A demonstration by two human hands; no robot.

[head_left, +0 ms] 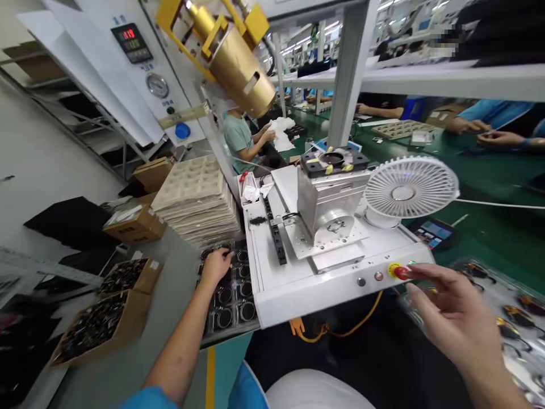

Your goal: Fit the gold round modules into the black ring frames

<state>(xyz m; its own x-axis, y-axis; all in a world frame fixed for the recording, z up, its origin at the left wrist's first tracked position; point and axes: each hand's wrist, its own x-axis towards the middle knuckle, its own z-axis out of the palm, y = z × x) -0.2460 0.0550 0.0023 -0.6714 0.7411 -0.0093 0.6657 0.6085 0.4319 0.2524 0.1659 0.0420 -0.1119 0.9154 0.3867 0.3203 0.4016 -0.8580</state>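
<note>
Reaching left: your left hand (pixel 215 270) rests on the black tray of metal rings (pixel 227 334); you cannot tell whether it grasps a ring.
Right hand: your right hand (pixel 457 321) is open, holding nothing, just beside the red stop button (pixel 401 272).
Placement: the tray sits left of the white bench machine (pixel 340 289), within easy reach.
Around: stacked pulp trays (pixel 196 204) lie beyond the tray; a white fan (pixel 411 187) stands on the machine's right.

Grey bench (pixel 166 324), left of white machine base (pixel 298 289): black tray of metal rings (pixel 232 298), stacked beige trays (pixel 196 207), cardboard boxes of dark parts (pixel 102 329).
</note>
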